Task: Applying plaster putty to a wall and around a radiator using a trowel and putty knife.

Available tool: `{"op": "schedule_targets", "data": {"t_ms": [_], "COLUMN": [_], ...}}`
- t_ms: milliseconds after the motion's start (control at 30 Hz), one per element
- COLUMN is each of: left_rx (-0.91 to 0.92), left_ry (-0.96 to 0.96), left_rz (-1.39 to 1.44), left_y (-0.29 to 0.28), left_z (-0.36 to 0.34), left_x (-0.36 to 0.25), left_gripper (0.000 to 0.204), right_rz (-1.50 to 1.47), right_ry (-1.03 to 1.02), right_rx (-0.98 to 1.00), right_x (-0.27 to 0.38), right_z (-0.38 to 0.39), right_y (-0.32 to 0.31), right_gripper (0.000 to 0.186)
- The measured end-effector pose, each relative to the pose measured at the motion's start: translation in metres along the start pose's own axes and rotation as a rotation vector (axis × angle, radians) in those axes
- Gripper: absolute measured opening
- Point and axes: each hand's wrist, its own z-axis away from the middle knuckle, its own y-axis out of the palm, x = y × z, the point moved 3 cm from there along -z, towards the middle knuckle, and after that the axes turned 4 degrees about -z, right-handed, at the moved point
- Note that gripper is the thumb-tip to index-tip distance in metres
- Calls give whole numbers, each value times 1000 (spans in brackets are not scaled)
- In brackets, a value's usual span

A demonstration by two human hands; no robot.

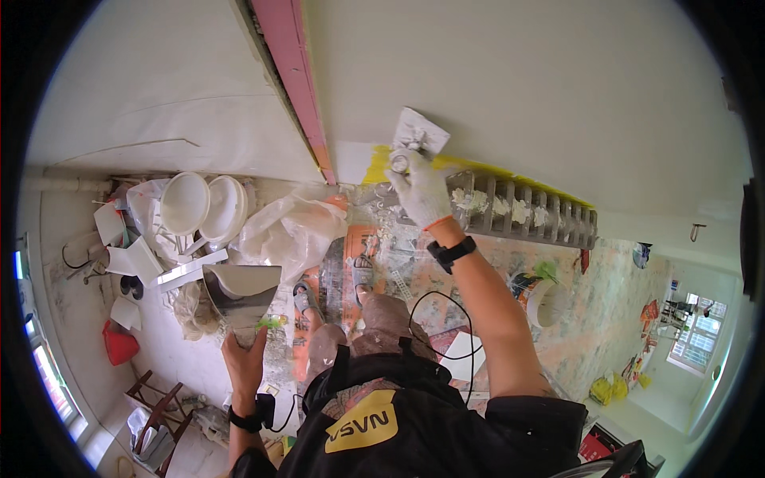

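Note:
My gloved right hand (422, 191) grips a putty knife (420, 131) smeared with white filler. Its blade lies against the pale wall (510, 103), just above a band of yellow (379, 164). Low on the left, my bare left hand (245, 362) is closed at the near edge of a broad metal trowel (243, 303). A pale, smooth mass, seemingly filler, covers the trowel's far part. The trowel's handle is hidden from me.
Along the wall's foot runs a grey ribbed radiator-like unit (586, 229) with white clumps on it. White round basins (185, 203) and crumpled plastic sheeting (279, 235) lie left. A pink vertical post (295, 72) divides the wall. An open bucket (546, 303) stands right; a black cable (470, 319) loops near my right arm.

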Motion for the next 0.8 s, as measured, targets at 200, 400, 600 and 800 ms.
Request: {"op": "schedule_targets", "data": {"t_ms": [200, 400, 600, 800], "left_rx": [8, 32, -6, -115], "left_ry": [153, 183, 176, 268], "left_rz": [75, 41, 81, -158], "left_y": [15, 16, 10, 15], "left_z": [-4, 3, 7, 2], "left_x": [-24, -30, -5, 10], "left_gripper": [29, 29, 31, 32], "right_rz": [83, 185, 308, 742], "right_ry": [178, 106, -22, -25], "right_rx": [43, 42, -110, 259], "right_x": [-17, -13, 26, -4], "right_z": [19, 27, 55, 51], "right_y": [-71, -80, -111, -93], "right_gripper": [33, 29, 26, 30]}}
